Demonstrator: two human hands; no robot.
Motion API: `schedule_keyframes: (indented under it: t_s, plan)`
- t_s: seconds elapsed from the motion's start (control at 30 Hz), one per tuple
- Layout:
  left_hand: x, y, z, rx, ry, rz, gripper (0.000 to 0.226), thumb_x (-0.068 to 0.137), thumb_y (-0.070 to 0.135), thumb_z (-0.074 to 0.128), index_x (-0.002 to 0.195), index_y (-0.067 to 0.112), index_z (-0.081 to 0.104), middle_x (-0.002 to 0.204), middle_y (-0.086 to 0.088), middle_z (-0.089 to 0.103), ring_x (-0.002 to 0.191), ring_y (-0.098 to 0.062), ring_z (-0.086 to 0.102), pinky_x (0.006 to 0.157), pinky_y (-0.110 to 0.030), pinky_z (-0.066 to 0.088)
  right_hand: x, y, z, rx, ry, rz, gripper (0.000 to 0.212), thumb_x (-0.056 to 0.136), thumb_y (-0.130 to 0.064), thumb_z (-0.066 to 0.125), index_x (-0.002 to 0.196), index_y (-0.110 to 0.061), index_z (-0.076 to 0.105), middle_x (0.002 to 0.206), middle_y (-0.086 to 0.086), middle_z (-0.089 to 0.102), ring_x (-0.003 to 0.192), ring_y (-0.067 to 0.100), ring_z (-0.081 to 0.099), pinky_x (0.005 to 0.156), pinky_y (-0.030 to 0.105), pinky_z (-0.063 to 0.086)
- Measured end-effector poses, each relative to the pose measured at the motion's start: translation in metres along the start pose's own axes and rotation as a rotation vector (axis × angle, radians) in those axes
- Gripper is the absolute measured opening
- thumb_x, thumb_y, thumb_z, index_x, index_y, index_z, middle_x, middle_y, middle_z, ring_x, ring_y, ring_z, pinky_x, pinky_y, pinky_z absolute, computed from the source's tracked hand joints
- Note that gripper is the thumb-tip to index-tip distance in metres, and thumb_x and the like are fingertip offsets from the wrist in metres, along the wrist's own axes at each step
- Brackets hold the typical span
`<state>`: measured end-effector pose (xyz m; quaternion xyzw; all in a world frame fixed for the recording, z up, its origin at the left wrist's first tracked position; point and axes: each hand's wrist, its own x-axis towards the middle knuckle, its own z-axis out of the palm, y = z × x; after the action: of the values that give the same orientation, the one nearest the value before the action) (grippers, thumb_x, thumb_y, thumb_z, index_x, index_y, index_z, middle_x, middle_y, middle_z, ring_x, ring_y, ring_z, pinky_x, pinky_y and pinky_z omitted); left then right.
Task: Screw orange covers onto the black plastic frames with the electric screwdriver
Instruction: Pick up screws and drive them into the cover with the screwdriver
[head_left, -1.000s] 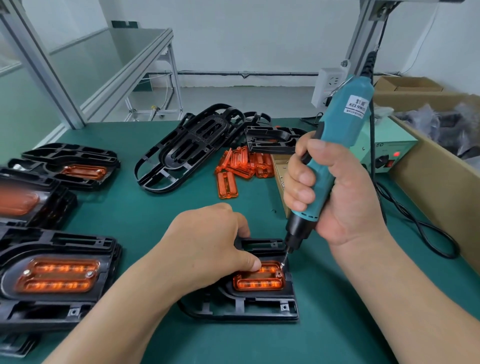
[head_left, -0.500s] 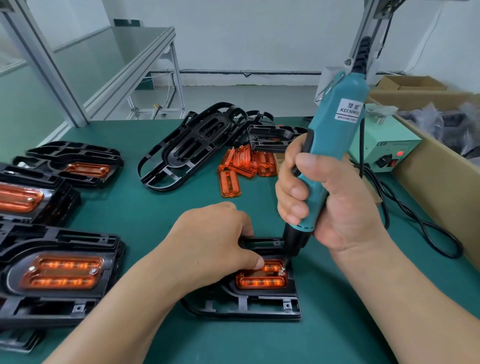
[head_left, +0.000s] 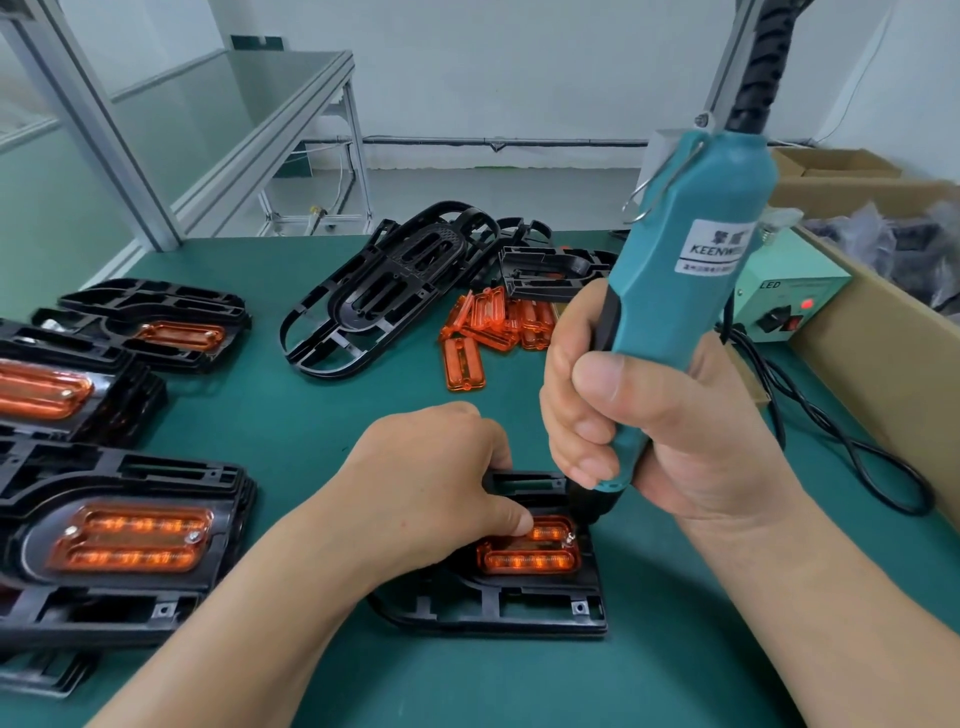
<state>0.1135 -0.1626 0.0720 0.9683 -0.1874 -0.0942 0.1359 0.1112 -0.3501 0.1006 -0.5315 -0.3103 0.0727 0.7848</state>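
Watching from my end: the green table is pretty crowded. On the left are finished frames, stacked, with their covers already screwed down. At the back a pile of bare frames is waiting, with a heap of loose covers just beside it, so I'd say there's plenty left to do. The electric screwdriver stands nearly upright with my right hand wrapped around it. My left hand grips the current frame near the table's front edge, thumb pressing its orange cover. The bit sits on a screw at the cover's right end. Can't tell if it's seated.
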Motion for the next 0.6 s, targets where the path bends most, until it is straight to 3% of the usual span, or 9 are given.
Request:
schedule_keyframes:
  t_s: [0.13, 0.6]
  plan:
    - [0.0005, -0.0001, 0.0003, -0.008, -0.006, 0.003, 0.052, 0.077, 0.074, 0.073, 0.117, 0.042, 0.064, 0.094, 0.019, 0.052, 0.076, 0.001, 0.046, 0.062, -0.017, 0.03, 0.0007, -0.0004, -0.0005, 0.001, 0.02, 0.004, 0.023, 0.088, -0.01, 0.06, 0.081, 0.003, 0.042, 0.058, 0.005, 0.047, 0.04, 0.019, 0.043, 0.047, 0.026, 0.042]
    - [0.0007, -0.0015, 0.0021, 0.014, 0.006, 0.013, 0.051, 0.08, 0.075, 0.07, 0.118, 0.041, 0.064, 0.094, 0.017, 0.052, 0.085, -0.004, 0.05, 0.063, -0.02, 0.032, 0.0021, -0.0005, -0.0053, 0.049, 0.06, 0.022, 0.024, 0.089, -0.013, 0.061, 0.084, 0.0, 0.041, 0.058, 0.005, 0.046, 0.04, 0.017, 0.044, 0.047, 0.025, 0.043]
